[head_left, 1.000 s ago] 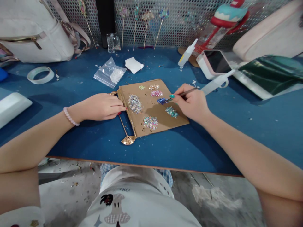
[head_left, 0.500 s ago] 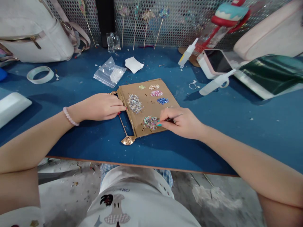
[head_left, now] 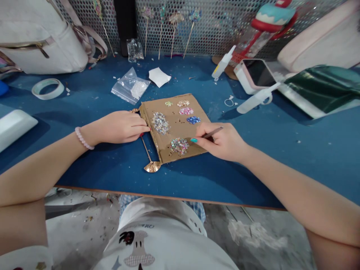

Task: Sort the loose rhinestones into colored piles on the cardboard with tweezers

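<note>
My left hand (head_left: 126, 126) is closed over a gold hairpin with a fan-shaped end (head_left: 152, 167), at the left edge of a cardboard sheet (head_left: 180, 129). The pin's thin stem comes out beneath my fingertips; more gold ornament shows behind my knuckles. My right hand (head_left: 222, 140) pinches slim tweezers (head_left: 213, 132) above the board's right side; their tips are hidden by the fingers. Just left of those fingers lies a pile of mixed-colour stones (head_left: 179, 145). Silver stones (head_left: 160, 123) form another pile, with small blue (head_left: 193, 120), pink (head_left: 186, 111), champagne (head_left: 183, 102) and green (head_left: 168, 103) clusters behind.
A zip bag of white bits (head_left: 131, 86) and a white paper scrap (head_left: 159, 77) lie behind the board. Glue bottles (head_left: 257, 100), a phone-like device (head_left: 255, 75) and a green pouch (head_left: 323, 90) are right. Tape (head_left: 47, 89) and a bag (head_left: 42, 37) stand left.
My right hand has drawn back to the right and slightly up from the mixed-colour pile, tweezers still in it. The left hand has stayed in place.
</note>
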The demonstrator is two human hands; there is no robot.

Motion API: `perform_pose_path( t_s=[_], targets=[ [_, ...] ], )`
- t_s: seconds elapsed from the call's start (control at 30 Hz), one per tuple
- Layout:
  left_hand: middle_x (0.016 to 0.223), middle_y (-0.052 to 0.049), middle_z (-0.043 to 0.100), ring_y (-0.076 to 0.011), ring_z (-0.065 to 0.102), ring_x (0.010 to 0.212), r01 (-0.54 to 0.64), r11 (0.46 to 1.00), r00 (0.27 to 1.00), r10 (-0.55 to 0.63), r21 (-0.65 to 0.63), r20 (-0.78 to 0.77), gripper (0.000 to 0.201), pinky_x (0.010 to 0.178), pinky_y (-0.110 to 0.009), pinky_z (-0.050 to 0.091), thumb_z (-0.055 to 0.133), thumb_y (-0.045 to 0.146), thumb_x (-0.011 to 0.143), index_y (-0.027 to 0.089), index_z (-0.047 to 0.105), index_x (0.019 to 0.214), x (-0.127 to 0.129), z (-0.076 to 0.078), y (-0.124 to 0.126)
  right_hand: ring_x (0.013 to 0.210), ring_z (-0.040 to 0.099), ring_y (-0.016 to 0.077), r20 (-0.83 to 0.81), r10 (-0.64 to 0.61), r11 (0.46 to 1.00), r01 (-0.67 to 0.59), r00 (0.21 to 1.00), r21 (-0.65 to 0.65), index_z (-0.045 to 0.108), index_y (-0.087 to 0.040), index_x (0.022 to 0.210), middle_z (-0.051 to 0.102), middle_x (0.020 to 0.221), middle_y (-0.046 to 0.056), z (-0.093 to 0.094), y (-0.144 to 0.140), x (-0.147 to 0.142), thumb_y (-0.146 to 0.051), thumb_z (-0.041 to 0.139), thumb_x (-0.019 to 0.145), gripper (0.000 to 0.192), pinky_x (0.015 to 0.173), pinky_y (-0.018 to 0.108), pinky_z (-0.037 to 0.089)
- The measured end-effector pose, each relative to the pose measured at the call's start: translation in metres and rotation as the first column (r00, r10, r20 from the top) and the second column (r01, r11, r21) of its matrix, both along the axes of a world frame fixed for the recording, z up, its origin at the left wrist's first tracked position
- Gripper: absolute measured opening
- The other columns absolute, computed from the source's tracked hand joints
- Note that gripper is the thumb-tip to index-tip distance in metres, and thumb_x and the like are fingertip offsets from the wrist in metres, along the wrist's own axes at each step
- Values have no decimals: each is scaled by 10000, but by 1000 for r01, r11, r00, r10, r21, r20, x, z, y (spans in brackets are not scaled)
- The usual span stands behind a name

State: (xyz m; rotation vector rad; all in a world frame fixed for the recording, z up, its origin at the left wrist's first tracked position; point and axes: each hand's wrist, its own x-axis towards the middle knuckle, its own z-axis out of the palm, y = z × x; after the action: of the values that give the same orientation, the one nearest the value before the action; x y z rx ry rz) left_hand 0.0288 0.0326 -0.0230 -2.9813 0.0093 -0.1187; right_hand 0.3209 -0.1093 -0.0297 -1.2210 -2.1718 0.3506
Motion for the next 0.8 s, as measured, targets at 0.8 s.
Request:
perform_pose_path(
  t_s=[0.8],
  targets=[
    [1103, -107, 724, -190, 653, 1028, 0, 1000, 1000, 1, -29, 13, 345, 848, -302, 496, 393, 267, 1006, 187, 680, 1179, 2, 1, 0, 518, 488, 117, -40, -18, 1000, 17, 999, -9, 494, -225, 671, 589, 607, -5, -3, 0, -4, -286, 543, 894, 236, 503, 260, 353]
  ],
)
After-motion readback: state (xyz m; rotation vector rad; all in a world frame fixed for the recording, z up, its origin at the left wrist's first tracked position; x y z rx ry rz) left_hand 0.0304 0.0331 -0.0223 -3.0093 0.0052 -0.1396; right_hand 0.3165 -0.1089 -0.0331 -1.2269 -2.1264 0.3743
